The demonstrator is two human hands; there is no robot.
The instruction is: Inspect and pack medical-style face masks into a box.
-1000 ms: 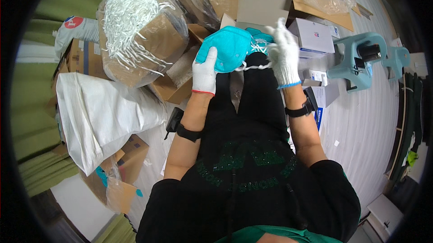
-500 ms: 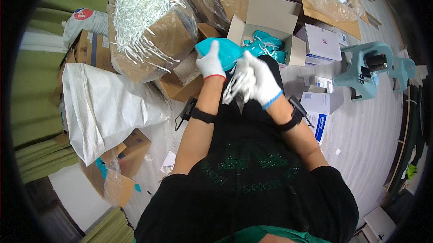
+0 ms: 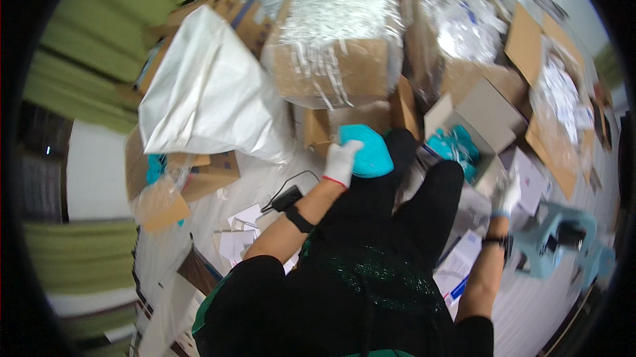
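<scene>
In its white glove, my left hand (image 3: 342, 161) grips a teal face mask (image 3: 368, 152) by its left edge, fingers closed, above my lap. My right hand (image 3: 507, 195), also gloved in white, is off to the right beside an open carton (image 3: 487, 115) and a white-and-purple box (image 3: 528, 175). Its fingers are smeared by motion, so what they hold, if anything, does not show. Several teal masks (image 3: 454, 150) with white straps lie inside the open carton.
Ahead stands a plastic-lined carton (image 3: 331, 69) heaped with white strips (image 3: 341, 6). A white sack (image 3: 205, 99) leans at the left. Cartons holding clear plastic packs (image 3: 464, 26) stand at the back right. A pale blue stool (image 3: 553, 241) is at the right.
My view has turned left. My right hand has moved away from the mask to the right; the white strips earlier in it no longer show. My left hand still holds the mask.
</scene>
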